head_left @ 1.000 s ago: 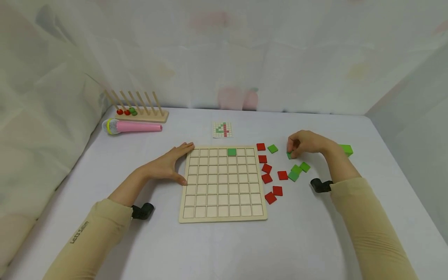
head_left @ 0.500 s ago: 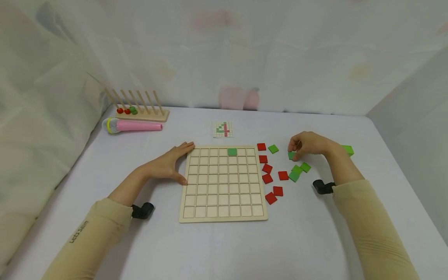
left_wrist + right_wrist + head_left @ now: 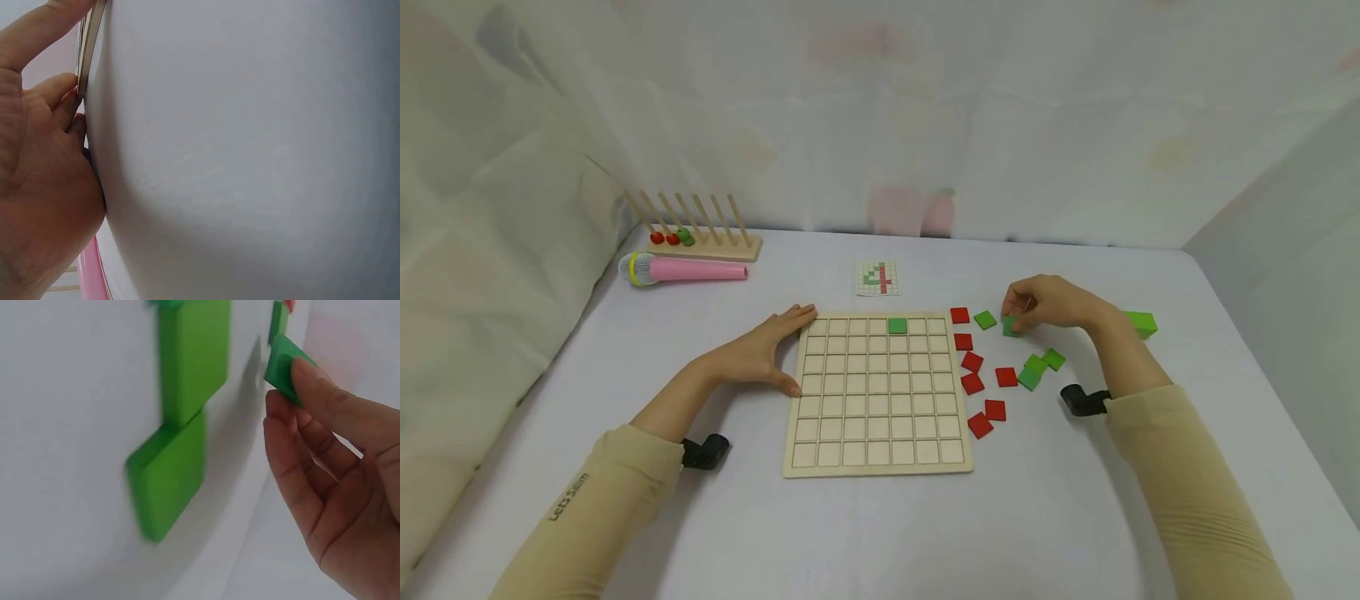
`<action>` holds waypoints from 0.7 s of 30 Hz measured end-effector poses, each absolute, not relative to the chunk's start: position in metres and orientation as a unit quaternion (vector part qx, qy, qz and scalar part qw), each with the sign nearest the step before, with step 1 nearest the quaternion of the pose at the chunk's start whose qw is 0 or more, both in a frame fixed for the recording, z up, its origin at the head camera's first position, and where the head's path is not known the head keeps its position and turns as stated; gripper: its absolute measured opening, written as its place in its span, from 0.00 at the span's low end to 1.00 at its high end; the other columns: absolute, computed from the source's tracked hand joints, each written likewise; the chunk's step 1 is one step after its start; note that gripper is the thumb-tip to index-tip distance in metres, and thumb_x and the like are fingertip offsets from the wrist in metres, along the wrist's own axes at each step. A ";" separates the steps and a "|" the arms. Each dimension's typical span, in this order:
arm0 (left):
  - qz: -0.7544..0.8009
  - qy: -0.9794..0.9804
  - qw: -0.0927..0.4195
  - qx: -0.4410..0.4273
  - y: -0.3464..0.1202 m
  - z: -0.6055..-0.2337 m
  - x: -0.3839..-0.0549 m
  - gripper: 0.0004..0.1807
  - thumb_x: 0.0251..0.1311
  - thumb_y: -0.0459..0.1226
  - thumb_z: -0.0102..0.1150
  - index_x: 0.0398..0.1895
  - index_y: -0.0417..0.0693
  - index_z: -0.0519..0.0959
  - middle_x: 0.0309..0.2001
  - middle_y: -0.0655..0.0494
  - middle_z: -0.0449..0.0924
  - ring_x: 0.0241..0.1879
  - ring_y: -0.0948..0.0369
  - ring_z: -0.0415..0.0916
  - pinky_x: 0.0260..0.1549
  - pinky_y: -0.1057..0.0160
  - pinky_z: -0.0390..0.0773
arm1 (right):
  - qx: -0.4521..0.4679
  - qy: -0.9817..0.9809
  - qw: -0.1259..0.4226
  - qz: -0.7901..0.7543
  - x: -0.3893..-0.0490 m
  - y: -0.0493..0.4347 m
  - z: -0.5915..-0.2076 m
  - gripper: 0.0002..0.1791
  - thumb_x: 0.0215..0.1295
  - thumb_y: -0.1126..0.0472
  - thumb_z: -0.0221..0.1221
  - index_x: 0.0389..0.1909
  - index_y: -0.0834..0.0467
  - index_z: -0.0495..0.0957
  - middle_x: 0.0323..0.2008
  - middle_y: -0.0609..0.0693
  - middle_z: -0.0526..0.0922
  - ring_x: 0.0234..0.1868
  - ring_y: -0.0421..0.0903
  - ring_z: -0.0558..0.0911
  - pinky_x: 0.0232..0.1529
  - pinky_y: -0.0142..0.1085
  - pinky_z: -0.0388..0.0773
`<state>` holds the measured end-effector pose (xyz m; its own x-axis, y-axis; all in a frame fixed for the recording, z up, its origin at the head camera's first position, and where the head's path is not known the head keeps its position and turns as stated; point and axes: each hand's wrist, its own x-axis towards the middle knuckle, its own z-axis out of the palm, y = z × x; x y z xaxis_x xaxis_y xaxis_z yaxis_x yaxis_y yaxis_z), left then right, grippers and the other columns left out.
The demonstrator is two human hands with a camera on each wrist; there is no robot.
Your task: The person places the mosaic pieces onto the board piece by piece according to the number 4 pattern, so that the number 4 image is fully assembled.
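Note:
A pale wooden grid board (image 3: 877, 406) lies flat on the white table, with one green square tile (image 3: 897, 326) in its top row. My left hand (image 3: 756, 350) rests at the board's left edge, its thumb and fingertips spread along the rim. In the left wrist view the fingers (image 3: 56, 87) touch the board's side. My right hand (image 3: 1047, 302) pinches a dark green square tile (image 3: 289, 367) between thumb and fingertips, to the right of the board. Several red tiles (image 3: 1006, 377) and green tiles (image 3: 1029, 378) lie between the board and that hand.
Behind the board lies a small pattern card (image 3: 877, 278). At the back left are a pink toy microphone (image 3: 692, 270) and a wooden peg stand (image 3: 741, 250) with red and green beads. A bright green block (image 3: 1142, 323) sits beyond my right wrist.
My right hand has lifted the green tile and shifted slightly left with it, towards the loose green tile by the board. The left hand has stayed still.

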<state>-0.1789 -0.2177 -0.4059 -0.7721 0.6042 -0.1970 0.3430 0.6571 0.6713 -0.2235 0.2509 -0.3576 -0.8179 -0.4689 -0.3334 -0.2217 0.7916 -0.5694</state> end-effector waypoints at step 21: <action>0.313 0.888 0.219 0.257 -0.218 -0.405 -0.180 0.70 0.36 0.48 0.82 0.79 0.42 0.46 0.81 0.45 0.39 0.81 0.44 0.29 0.77 0.38 0.31 | -0.240 0.888 0.166 -0.355 -0.228 0.151 -0.346 0.07 0.60 0.64 0.67 0.39 0.53 0.84 0.35 0.52 0.82 0.37 0.46 0.79 0.40 0.36 0.76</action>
